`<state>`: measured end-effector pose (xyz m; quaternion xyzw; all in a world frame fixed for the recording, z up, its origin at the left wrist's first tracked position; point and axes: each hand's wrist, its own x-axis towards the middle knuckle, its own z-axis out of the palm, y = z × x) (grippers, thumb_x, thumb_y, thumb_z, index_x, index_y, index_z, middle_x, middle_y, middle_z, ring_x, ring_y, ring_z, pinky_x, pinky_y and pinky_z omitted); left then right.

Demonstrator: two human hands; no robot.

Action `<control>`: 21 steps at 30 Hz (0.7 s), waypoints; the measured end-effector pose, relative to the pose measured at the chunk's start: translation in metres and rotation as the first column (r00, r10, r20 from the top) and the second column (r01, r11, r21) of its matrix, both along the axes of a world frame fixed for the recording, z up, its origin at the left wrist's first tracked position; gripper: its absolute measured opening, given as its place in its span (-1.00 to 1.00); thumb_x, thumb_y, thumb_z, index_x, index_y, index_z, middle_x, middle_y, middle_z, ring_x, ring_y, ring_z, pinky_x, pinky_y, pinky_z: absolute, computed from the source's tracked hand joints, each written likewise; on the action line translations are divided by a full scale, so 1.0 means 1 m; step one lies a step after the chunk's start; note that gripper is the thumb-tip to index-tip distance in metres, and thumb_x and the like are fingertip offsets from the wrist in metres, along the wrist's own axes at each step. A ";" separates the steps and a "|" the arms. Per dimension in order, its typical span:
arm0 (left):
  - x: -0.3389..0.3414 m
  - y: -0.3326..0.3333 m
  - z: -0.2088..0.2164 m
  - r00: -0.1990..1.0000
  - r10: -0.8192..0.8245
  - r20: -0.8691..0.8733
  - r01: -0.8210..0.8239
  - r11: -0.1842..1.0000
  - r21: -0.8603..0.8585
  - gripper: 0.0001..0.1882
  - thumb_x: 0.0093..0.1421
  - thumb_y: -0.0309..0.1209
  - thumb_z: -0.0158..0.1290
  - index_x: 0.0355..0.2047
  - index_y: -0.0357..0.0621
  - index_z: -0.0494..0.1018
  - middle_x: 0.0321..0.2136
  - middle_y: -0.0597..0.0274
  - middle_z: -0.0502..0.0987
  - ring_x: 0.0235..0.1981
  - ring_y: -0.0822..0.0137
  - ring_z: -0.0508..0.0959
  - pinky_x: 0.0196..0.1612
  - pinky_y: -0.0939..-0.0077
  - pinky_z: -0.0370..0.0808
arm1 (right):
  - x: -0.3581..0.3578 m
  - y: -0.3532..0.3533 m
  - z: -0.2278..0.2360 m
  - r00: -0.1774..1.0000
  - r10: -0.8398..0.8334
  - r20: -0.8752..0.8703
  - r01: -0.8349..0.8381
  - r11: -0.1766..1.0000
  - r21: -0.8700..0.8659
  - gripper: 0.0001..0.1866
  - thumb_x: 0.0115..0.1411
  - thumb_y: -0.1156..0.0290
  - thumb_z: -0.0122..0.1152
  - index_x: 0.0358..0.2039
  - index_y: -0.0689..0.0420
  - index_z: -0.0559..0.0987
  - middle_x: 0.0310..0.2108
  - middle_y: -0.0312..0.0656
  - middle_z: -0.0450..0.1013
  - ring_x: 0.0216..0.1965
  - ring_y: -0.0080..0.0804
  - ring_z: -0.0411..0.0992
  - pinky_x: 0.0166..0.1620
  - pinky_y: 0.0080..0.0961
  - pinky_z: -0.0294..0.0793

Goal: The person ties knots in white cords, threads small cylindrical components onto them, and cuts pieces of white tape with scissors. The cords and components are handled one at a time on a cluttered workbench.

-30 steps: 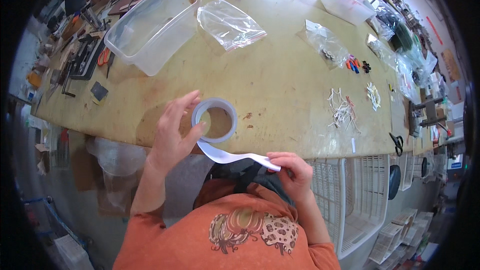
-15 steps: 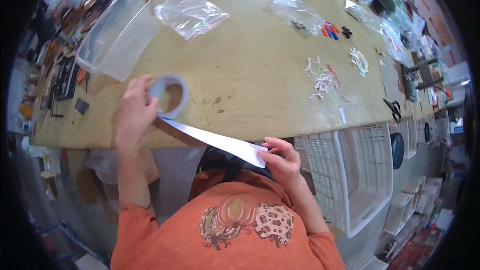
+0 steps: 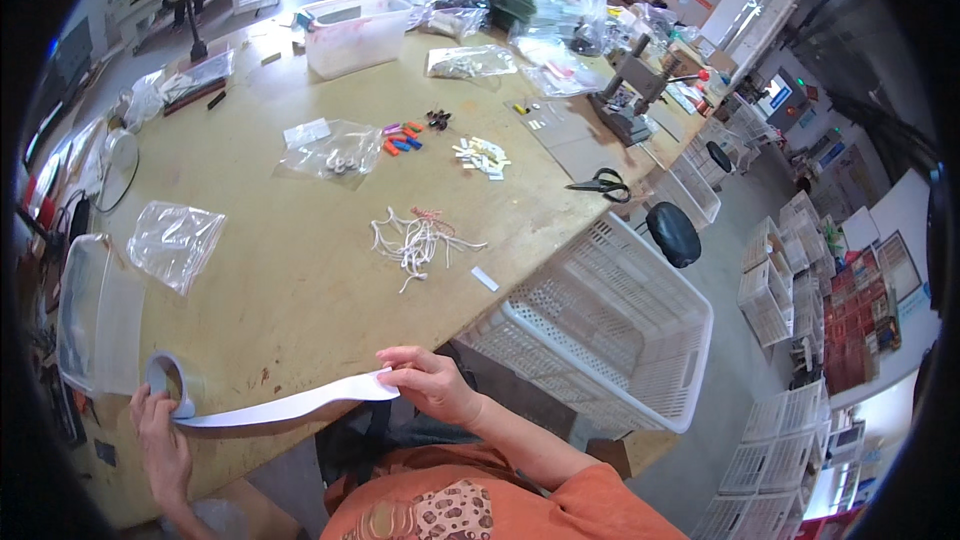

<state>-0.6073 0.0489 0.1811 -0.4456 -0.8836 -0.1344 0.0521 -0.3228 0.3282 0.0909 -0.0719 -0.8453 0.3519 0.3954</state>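
Observation:
At the table's near left edge, my left hand (image 3: 160, 440) is closed on a roll of wide tape (image 3: 193, 395) standing on its edge. A long white strip (image 3: 290, 410) runs from the roll toward the right, with a slight wave in it. My right hand (image 3: 430, 385) pinches the strip's free end between thumb and fingers, just over the table's front edge. Beyond the strip lie a tangle of white and reddish cords (image 3: 420, 245) and a small white piece (image 3: 485, 279).
A translucent bin (image 3: 115, 340) and a plastic bag (image 3: 180, 240) lie left on the table (image 3: 290, 310). Farther off are a bag with small rings (image 3: 335, 152), colourful small parts (image 3: 402, 140) and black scissors (image 3: 598, 186). White plastic baskets (image 3: 690, 370) stand beyond the right edge.
The view has swung to the right, so hands and roll now appear lower left. The strip between the hands looks longer and wavier. Both hands keep their hold.

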 end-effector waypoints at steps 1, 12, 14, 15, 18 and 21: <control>-0.008 -0.006 0.000 0.998 -0.064 -0.026 0.065 0.998 0.014 -0.69 -0.17 -0.75 -0.08 -0.34 -0.31 0.36 -0.23 -0.03 0.44 0.06 -0.08 0.29 0.15 0.15 0.18 | 0.001 -0.001 0.002 1.000 0.002 0.010 -0.001 0.999 -0.035 -0.75 0.00 0.66 0.24 -0.29 0.09 0.59 -0.11 -0.15 0.46 -0.32 -0.31 0.51 -0.26 -0.53 0.52; -0.018 -0.030 -0.005 0.963 0.211 -0.168 -0.199 0.976 0.087 -0.40 -0.14 -0.60 0.17 0.00 -0.22 0.34 -0.30 0.03 0.41 -0.12 0.02 0.37 -0.03 0.22 0.29 | -0.005 0.015 0.007 1.000 0.018 -0.013 -0.019 0.999 -0.038 -0.76 0.02 0.66 0.21 -0.27 0.10 0.59 -0.09 -0.13 0.44 -0.26 -0.29 0.50 -0.23 -0.51 0.51; -0.007 -0.025 -0.001 0.977 0.132 -0.165 -0.119 0.989 0.084 -0.39 -0.10 -0.59 0.17 0.03 -0.20 0.32 -0.27 0.01 0.41 -0.13 0.01 0.39 -0.04 0.22 0.30 | -0.007 0.023 0.007 0.999 0.034 -0.040 -0.034 0.999 -0.017 -0.75 0.02 0.67 0.20 -0.27 0.11 0.59 -0.08 -0.13 0.43 -0.26 -0.30 0.49 -0.23 -0.51 0.50; -0.002 -0.020 0.001 0.982 0.177 -0.065 -0.172 0.983 0.071 -0.40 -0.09 -0.58 0.17 0.04 -0.18 0.32 -0.26 0.00 0.41 -0.13 0.00 0.39 -0.04 0.20 0.31 | -0.005 0.026 0.009 0.999 0.034 -0.035 -0.034 0.999 -0.016 -0.73 0.01 0.70 0.19 -0.26 0.12 0.59 -0.08 -0.13 0.42 -0.25 -0.33 0.48 -0.23 -0.52 0.50; -0.009 -0.039 -0.012 0.943 0.332 0.002 -0.332 0.943 0.007 -0.42 -0.03 -0.58 0.15 0.06 -0.10 0.32 -0.22 -0.03 0.42 -0.11 -0.02 0.39 -0.03 0.16 0.30 | -0.005 0.029 0.007 0.995 0.073 -0.065 -0.077 0.995 -0.066 -0.73 0.00 0.73 0.19 -0.28 0.14 0.61 -0.10 -0.13 0.42 -0.28 -0.40 0.48 -0.23 -0.57 0.50; -0.007 -0.021 0.004 0.856 0.510 0.090 -0.495 0.856 -0.147 -0.43 -0.01 -0.58 0.14 0.06 -0.15 0.32 -0.16 -0.04 0.43 -0.07 -0.03 0.39 0.01 0.16 0.31 | -0.004 0.031 0.007 0.997 0.056 -0.053 -0.059 0.997 -0.057 -0.70 -0.03 0.75 0.20 -0.28 0.13 0.62 -0.08 -0.12 0.42 -0.28 -0.41 0.48 -0.22 -0.58 0.51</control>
